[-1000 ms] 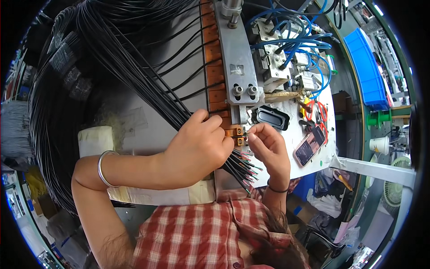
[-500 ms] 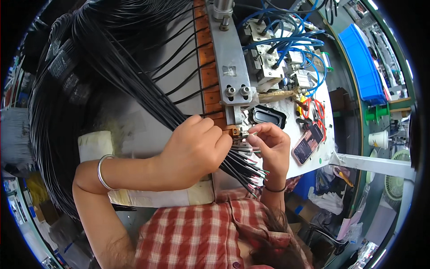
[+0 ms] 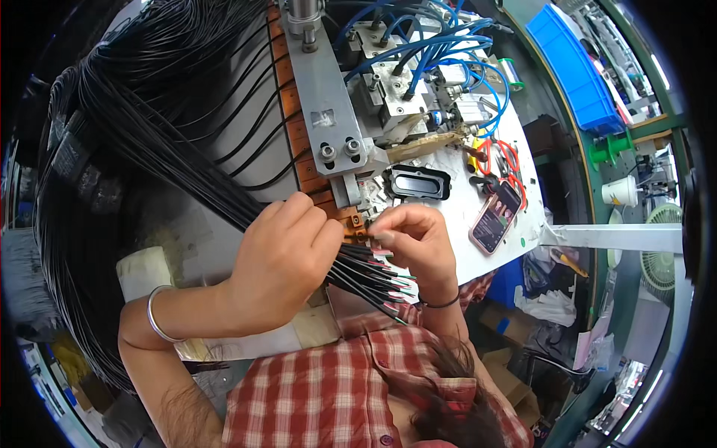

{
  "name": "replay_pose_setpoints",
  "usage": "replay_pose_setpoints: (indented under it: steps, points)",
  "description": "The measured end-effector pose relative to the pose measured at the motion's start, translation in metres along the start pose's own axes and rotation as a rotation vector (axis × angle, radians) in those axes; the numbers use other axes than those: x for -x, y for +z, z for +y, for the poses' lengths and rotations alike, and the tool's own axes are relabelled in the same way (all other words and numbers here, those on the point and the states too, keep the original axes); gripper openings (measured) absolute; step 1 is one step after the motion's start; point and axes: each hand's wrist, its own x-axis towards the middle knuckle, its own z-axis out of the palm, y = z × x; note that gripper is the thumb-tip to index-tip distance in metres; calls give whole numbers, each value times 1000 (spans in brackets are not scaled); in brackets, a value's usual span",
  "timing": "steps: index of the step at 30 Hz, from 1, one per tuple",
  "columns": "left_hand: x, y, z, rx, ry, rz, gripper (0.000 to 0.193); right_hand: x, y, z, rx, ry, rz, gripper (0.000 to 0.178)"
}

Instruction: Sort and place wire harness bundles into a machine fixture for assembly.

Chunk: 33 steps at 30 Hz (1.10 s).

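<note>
My left hand [image 3: 287, 257] is closed, knuckles up, over a thick bundle of black cables [image 3: 202, 183]. The cable ends [image 3: 377, 280] fan out past the fist, their stripped tips showing red, white and green cores. My right hand [image 3: 414, 243] pinches thumb and forefinger together beside an orange block [image 3: 352, 222] at the near end of an orange strip. What sits between those fingertips is too small to make out. A grey metal press plate [image 3: 321, 97] stands over the strip just beyond both hands.
Blue air hoses [image 3: 441, 48] run over metal machine blocks [image 3: 396, 97]. A black oval-recessed tray [image 3: 418, 184], a phone [image 3: 496, 216] and red-handled pliers [image 3: 510, 160] lie to the right. A padded cream bar [image 3: 246, 345] lies along the near edge. A blue bin [image 3: 575, 71] sits far right.
The whole scene has slid left in the picture as the view shifted. My right thumb and forefinger have come together close to the orange block. My left fist stays on the bundle.
</note>
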Motion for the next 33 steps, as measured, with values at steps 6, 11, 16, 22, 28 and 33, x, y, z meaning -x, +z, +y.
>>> replay_pose_setpoints:
  steps: [6, 11, 16, 22, 28, 33]
  points:
    - [3, 0, -1, 9, -14, -53, 16, -1, 2, -1, 91, 0, 17, 6]
    - [6, 10, -3, 79, 42, -39, 25, -4, -6, 9, 158, -78, 110, 5]
    - [6, 15, -4, 10, 32, 59, 17, -10, -3, 17, 308, -85, 191, 8]
    - [7, 9, -2, -42, -20, -52, 13, -17, -12, 12, 91, 116, 7, 10]
    - [9, 16, -5, -32, 38, -33, 13, -17, -22, 11, -67, 259, -39, 7]
    - [7, 10, -3, -83, -18, 5, 14, -9, 0, 11, 292, -90, 248, 11]
